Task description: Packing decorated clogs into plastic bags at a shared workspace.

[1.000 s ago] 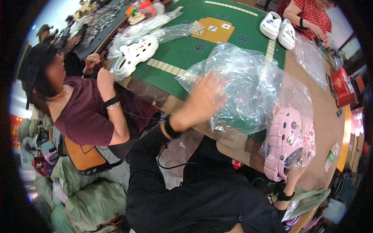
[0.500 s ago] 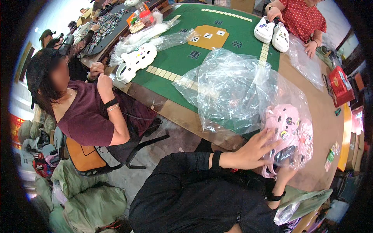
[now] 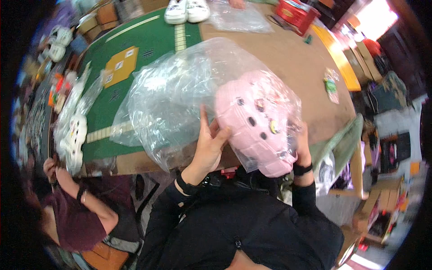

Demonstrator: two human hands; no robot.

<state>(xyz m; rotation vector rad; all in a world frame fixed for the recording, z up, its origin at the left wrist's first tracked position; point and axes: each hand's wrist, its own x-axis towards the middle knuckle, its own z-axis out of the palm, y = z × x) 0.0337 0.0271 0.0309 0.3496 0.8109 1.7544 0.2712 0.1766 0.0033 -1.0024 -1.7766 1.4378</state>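
Observation:
A pair of pink clogs (image 3: 245,114) with small decorative charms is inside a clear plastic bag (image 3: 173,96), lifted above the table's near edge. My right hand (image 3: 302,146) grips the clogs from their right side, its fingers partly hidden by the bag. On the other side my left hand (image 3: 209,146) has its thumb and index finger spread apart. The thumb tip is against the clog's left edge. Much of the bag spreads loose to the left, over the green mat.
The table has a green mat (image 3: 150,38) and a bare brown part (image 3: 310,72). White clogs (image 3: 186,11) stand at the far edge, another white clog (image 3: 76,137) at left beside a co-worker's hands (image 3: 51,168). A red box (image 3: 294,15) and a small green packet (image 3: 331,85) lie right.
The pink clogs have been raised and turned, their tops now facing up. My left hand has moved from over them to their left side. The whole view has swung right.

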